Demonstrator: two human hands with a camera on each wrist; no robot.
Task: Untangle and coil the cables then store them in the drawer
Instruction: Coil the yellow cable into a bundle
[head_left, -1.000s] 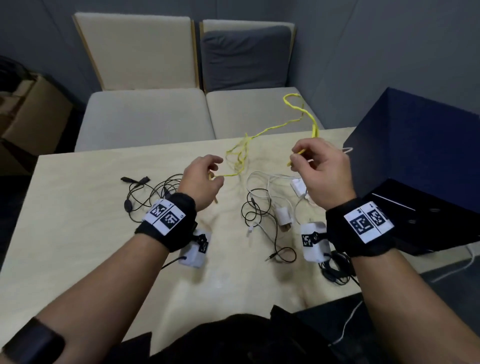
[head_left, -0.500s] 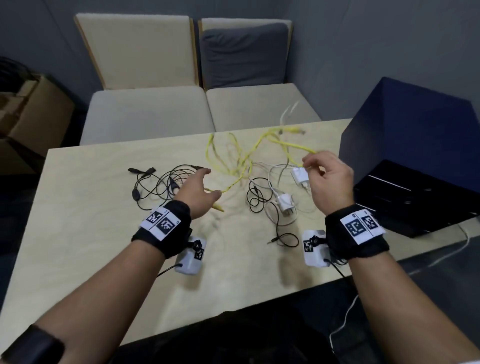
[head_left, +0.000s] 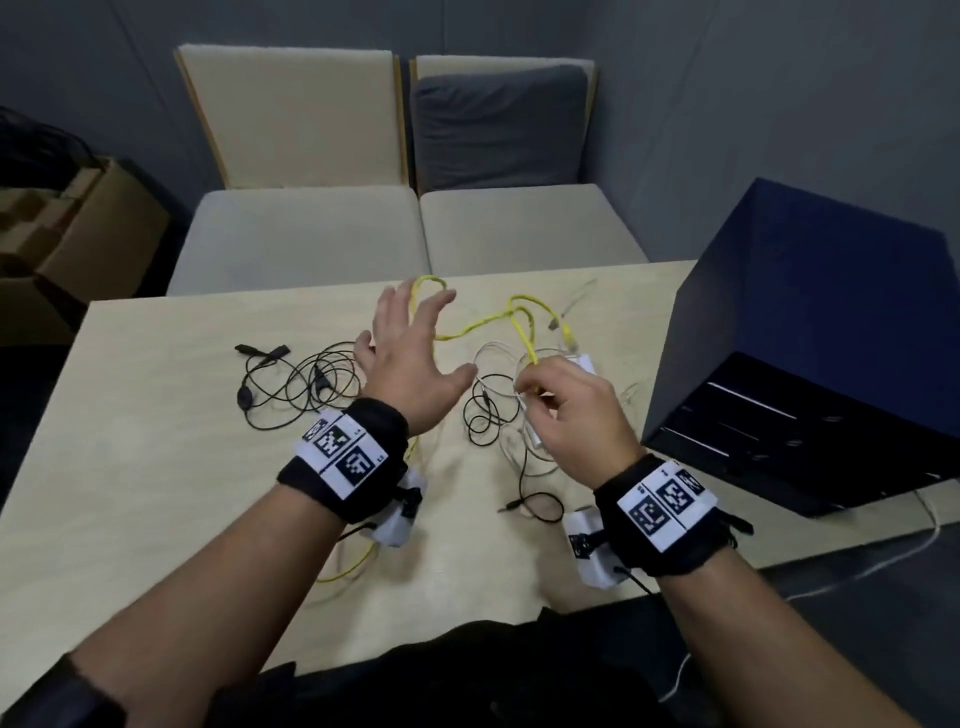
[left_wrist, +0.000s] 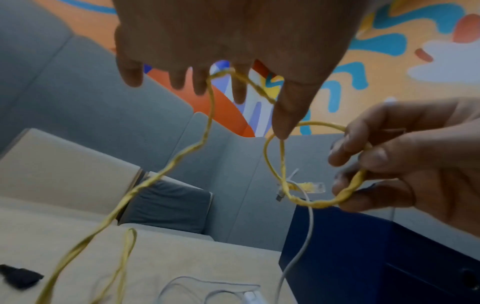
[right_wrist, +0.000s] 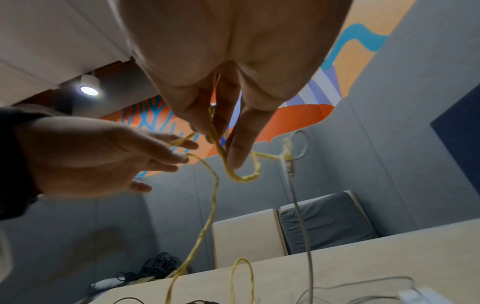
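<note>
Right hand (head_left: 574, 410) pinches yellow cable (head_left: 480, 325); wristband markers (head_left: 345, 451) unreadable.

Both forearms extend forward, each wrist wrapped in a black band bearing printed markers. The left hand (head_left: 410, 358) is raised, palm down, fingers (left_wrist: 240, 86) straight and spread; the yellow cable (head_left: 488, 322) is draped over them. The right hand (head_left: 571, 410) sits just beside and nearer the body, thumb and fingertips (left_wrist: 345, 152) curled, pinching a loop of the same cable.
</note>
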